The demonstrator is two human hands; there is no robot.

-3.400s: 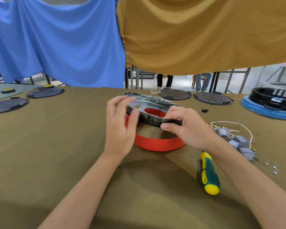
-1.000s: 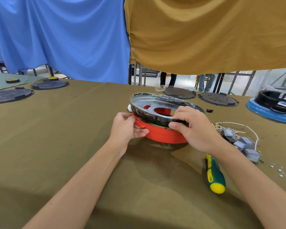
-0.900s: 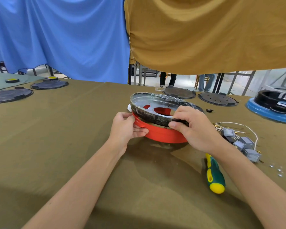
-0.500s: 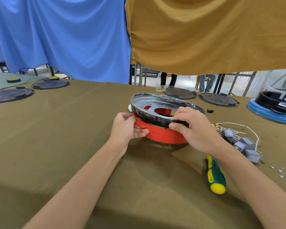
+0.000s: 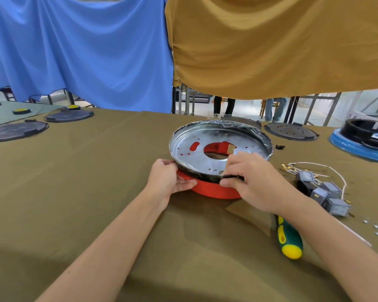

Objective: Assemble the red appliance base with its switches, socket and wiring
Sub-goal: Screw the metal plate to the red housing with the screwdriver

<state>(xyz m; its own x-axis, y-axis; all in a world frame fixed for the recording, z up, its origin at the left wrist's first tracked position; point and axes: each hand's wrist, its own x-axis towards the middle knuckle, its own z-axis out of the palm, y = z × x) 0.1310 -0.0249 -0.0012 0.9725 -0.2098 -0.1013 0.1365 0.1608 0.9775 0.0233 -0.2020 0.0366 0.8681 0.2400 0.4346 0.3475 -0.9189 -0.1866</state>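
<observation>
A red appliance base [image 5: 214,190] sits on the olive cloth in the middle of the table. On it lies a round silver metal pan [image 5: 196,153] with a central hole and plastic film round its rim, tilted toward me. My left hand [image 5: 168,179] grips the left edge where pan and red base meet. My right hand [image 5: 251,179] pinches the pan's near rim, fingers inside and thumb outside. Grey switches with white wiring [image 5: 323,190] lie loose to the right.
A green and yellow screwdriver [image 5: 289,238] lies by my right forearm. Small screws [image 5: 373,225] lie at the right. Dark round covers [image 5: 291,131] sit at the back and far left [image 5: 15,131]. A blue and black appliance [image 5: 367,136] stands far right.
The pan has tipped more toward me, showing its inside. Earlier my left hand moved from the pan's top rim down to the red base edge. My right hand kept its grip.
</observation>
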